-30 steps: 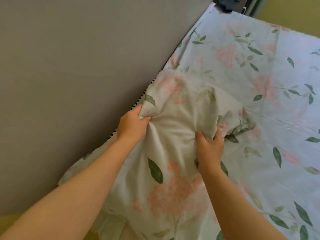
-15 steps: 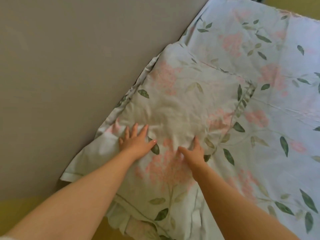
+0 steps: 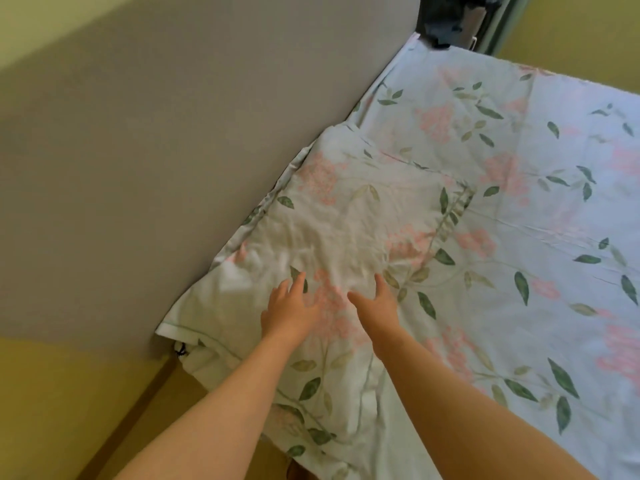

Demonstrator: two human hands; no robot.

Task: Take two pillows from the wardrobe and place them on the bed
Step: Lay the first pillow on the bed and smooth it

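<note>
A pillow in a pale floral case with pink blossoms and green leaves lies flat on the bed, pushed against the grey headboard. Its near end hangs slightly over the bed's edge. My left hand hovers or rests lightly on the pillow's near part with fingers spread. Beside it, my right hand has straight fingers over the same area. Neither hand holds anything. Only one pillow shows.
The bed sheet carries the same floral print and stretches right and far. A yellow-green wall and a strip of floor lie at the lower left. Dark objects stand beyond the bed's far corner.
My hands let go of the bunched pillow, which dropped flat against the headboard. Both hands then opened, smoothed it, and have drawn back slightly toward me.
</note>
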